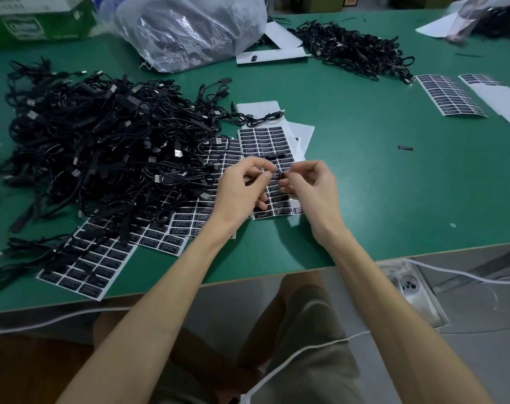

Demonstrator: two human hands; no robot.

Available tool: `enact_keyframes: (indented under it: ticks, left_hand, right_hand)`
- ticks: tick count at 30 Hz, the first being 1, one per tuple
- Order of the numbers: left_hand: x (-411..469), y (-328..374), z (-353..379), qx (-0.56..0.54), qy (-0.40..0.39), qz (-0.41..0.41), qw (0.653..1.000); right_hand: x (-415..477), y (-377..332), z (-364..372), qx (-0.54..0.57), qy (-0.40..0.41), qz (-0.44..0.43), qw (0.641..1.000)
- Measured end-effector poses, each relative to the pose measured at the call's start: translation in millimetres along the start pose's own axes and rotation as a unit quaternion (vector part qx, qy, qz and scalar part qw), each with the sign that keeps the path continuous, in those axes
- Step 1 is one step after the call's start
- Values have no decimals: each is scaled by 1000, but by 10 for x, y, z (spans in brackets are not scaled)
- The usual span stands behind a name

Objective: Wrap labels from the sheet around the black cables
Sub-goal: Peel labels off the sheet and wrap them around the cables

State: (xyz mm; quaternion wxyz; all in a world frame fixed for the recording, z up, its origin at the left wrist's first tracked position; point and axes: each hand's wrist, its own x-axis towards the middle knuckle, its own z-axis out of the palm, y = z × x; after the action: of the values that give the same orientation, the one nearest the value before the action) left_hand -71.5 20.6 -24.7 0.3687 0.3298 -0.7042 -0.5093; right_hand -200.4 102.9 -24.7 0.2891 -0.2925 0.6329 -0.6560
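Note:
My left hand (243, 186) and my right hand (312, 185) meet above a label sheet (266, 141) of black stickers on white backing. Both pinch a small black cable part with a label (275, 174) held between the fingertips. Whether the label is wrapped fully round it cannot be seen. A large tangled pile of black cables (102, 141) lies to the left, partly covering further label sheets (108, 258).
A second cable heap (355, 49) sits at the back right, with more label sheets (449, 94) beside it. A crumpled plastic bag (189, 27) and a green box (38, 24) stand at the back. The green table's front edge (277, 272) runs close to my lap.

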Motion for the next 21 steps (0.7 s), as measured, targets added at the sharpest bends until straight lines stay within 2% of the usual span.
enact_keyframes:
  ticks: [5, 13, 18, 21]
  left_hand:
    - [-8, 8, 6, -1, -5, -3, 1000]
    - [-20, 10, 15, -6, -7, -16, 1000]
    - [-23, 28, 17, -22, -12, -17, 1000]
    - [-17, 40, 17, -23, -7, -23, 999]
  right_hand:
    - [0, 24, 26, -59, -13, -29, 998]
    - [-21, -17, -2, -35, -46, -37, 998]
    - [-31, -40, -42, 31, -56, -17, 998]
    - [-27, -47, -35, 18, -62, -14, 998]
